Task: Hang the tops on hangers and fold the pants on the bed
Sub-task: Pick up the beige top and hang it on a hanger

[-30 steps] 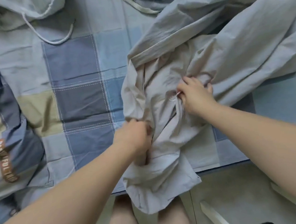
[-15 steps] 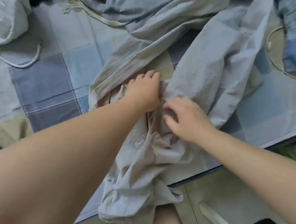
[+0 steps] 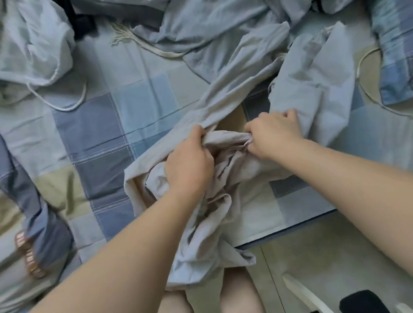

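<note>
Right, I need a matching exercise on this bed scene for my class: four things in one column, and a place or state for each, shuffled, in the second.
Column one
1. pale trousers
2. looped white cord
3. right hand
4. black cloth

Column two
A. far from the person, at the top of the view
B. grips bunched fabric
C. droops over the near edge of the checked cover
D. lies flat on the left

Pairs: 1-C, 2-D, 3-B, 4-A

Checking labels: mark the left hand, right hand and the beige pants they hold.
left hand [image 3: 188, 158], head view, back of the hand.
right hand [image 3: 275, 133], head view, back of the hand.
beige pants [image 3: 216, 243], head view, bunched part below the left hand.
</note>
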Demonstrator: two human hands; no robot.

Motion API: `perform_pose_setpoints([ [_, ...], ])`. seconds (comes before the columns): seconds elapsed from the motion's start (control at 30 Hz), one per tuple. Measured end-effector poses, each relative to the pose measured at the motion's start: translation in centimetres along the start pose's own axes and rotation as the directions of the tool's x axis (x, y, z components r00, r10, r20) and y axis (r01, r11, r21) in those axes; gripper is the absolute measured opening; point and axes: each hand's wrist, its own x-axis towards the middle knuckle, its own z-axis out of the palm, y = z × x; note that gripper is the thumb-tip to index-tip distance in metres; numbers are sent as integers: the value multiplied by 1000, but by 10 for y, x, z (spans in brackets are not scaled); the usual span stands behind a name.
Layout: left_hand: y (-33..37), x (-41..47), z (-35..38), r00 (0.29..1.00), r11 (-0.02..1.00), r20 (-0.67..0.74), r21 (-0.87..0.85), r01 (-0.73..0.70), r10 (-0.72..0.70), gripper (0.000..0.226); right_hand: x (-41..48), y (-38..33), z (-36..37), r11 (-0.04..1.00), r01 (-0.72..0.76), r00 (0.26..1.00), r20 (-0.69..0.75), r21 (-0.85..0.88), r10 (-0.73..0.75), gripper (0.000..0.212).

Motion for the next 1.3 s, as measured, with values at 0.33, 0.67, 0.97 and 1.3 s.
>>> perform_pose_setpoints([
  [0.33,50,-124,-185,991,875,-134,-482,-44,-24,20,-172,-9,-148,800,301,910,-407,520,-78,23],
  [0.67,94,-255,-298,953,575,265,-807,135,149,55,-364,-7,-234,514,747,577,-795,421,-188,38],
  [0.97,129,-310,-296,994,507,-32,-858,-80,103,14,-409,20,-192,636,610,762,-571,473,-305,27],
  [1.3,167,-340,-352,903,162,18,-985,-57,429,50,-421,48,-237,446,567,823,-498,693,-272,98],
])
